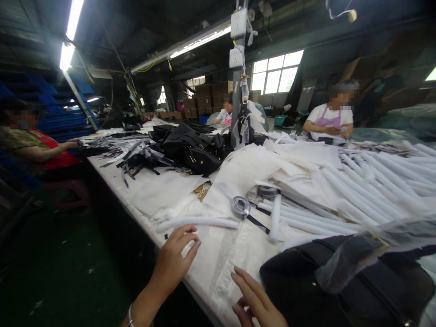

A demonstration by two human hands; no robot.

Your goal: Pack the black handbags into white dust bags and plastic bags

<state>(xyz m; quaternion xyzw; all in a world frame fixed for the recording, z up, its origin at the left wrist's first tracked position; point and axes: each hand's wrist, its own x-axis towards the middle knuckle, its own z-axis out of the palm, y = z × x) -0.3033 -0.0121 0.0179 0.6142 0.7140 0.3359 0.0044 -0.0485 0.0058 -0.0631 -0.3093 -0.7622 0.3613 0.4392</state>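
Black bag (361, 290), handle wrapped in translucent plastic, at near right of the table. Right hand (257, 302) just beside it: fingers extended, loosely spread, empty. Left hand (173, 256): fingers curved, thumb apart, empty; near a white tube (200, 221). Clear film (228, 268) between hands. Beyond: grey coil (243, 211), white sheets (252, 163), heaped black bags (190, 150). Farther: co-worker in purple apron (329, 116).

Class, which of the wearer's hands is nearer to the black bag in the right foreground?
Right. The right hand is just left of the black bag, contact unclear. The left hand is farther off, left of the right hand.
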